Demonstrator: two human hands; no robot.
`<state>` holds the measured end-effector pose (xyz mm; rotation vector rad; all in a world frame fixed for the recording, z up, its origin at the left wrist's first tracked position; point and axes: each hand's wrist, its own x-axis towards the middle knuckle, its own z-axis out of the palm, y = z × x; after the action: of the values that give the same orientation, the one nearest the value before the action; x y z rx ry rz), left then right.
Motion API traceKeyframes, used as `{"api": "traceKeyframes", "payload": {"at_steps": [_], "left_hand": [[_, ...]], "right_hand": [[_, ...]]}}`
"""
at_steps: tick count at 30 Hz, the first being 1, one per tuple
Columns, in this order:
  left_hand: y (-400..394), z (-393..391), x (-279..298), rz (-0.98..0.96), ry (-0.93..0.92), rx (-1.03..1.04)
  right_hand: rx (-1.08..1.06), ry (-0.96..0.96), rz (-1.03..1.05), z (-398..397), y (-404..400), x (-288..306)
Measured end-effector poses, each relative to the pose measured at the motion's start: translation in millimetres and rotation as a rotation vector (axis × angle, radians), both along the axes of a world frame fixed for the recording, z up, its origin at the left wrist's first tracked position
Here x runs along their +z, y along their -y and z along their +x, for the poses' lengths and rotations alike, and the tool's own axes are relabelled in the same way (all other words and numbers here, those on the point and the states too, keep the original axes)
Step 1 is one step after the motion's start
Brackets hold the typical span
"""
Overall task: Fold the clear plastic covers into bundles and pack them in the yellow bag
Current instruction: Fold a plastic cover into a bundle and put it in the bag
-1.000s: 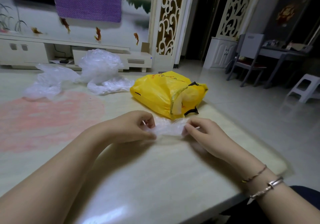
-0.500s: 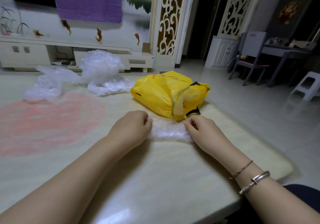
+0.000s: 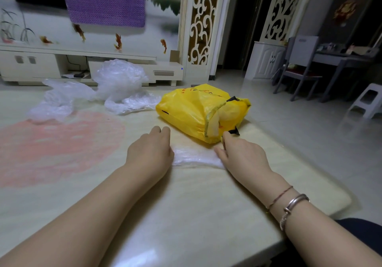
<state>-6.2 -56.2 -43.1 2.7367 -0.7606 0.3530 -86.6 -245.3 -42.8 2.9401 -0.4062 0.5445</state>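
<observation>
Left hand (image 3: 149, 153) on left end of folded cover (image 3: 195, 156), knuckles up, fingers curled down; grip not visible, cannot tell. Right hand (image 3: 241, 156) on right end, fingers flat, forefinger out toward bag (image 3: 198, 109). Cover lies flat on table (image 3: 206, 204) between hands, just in front of bag. Bag on its side, mouth toward right; red print near top, unreadable. Loose covers (image 3: 115, 84) heaped at far left.

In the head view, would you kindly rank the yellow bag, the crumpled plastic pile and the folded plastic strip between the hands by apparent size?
1. Yellow bag and crumpled plastic pile: too alike to rank, and the pile lies farther away.
2. Folded plastic strip: clearly smallest, though nearest.
</observation>
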Motion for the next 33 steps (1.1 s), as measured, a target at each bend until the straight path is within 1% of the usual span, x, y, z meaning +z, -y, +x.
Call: {"api": "traceKeyframes", "payload": {"at_steps": [2,4,7,9,11,12,13,15,18,21,24,26,27,28,29,31,32,33], "left_hand": [[-1.1,4.1,-1.8,-0.074,-0.047,-0.047],[-2.1,8.0,-2.1,-0.173,-0.126,-0.090],[-2.2,11.9,5.3,-0.361,-0.303,-0.139],[-0.9,11.9,12.7,-0.521,-0.389,-0.203],[1.1,7.3,21.9,-0.688,-0.506,-0.295],[2.3,3.5,25.8,-0.746,-0.601,-0.355],[3.4,-1.1,29.2,-0.771,-0.707,-0.410],[4.6,-10.1,33.7,-0.736,-0.851,-0.486],[5.5,-20.9,35.2,-0.649,-0.926,-0.553],[8.3,-22.2,33.8,-0.697,-0.953,-0.537],[12.3,-20.1,31.9,-0.822,-0.914,-0.414],[15.5,-19.2,28.9,-0.916,-0.885,-0.310],[16.8,-19.4,27.5,-0.969,-0.880,-0.265],[18.3,-19.9,25.9,-1.021,-0.883,-0.229],[20.0,-20.7,24.9,-1.067,-0.891,-0.201],[23.4,-23.3,24.1,-1.121,-0.923,-0.151],[24.1,-25.2,23.6,-1.140,-0.946,-0.129],[25.8,-26.7,22.9,-1.159,-0.972,-0.114]], "right_hand": [[0.039,0.021,0.027,-1.0,1.5,-1.9],[0.106,0.031,0.177,-2.1,5.2,-2.4],[0.188,0.088,0.592,-5.4,10.2,8.8],[0.240,0.129,0.978,-12.3,9.9,25.9],[0.311,0.074,1.349,-23.8,9.0,42.8],[0.348,0.016,1.455,-29.3,8.3,48.9],[0.379,-0.052,1.496,-34.0,6.8,53.7],[0.403,-0.151,1.506,-38.1,4.1,57.0],[0.338,-0.134,1.475,-37.0,1.8,57.9],[0.207,0.047,1.565,-34.8,1.6,58.2],[0.132,0.270,1.571,-30.3,5.2,55.0],[0.136,0.360,1.557,-26.6,8.5,49.1],[0.160,0.384,1.494,-26.1,10.0,44.5],[0.196,0.397,1.348,-27.3,11.6,39.3],[0.252,0.395,1.124,-30.2,12.5,34.2],[0.402,0.328,0.667,-38.1,9.8,26.8],[0.479,0.276,0.510,-41.1,6.5,22.3],[0.533,0.224,0.406,-44.2,3.2,18.0]]}}
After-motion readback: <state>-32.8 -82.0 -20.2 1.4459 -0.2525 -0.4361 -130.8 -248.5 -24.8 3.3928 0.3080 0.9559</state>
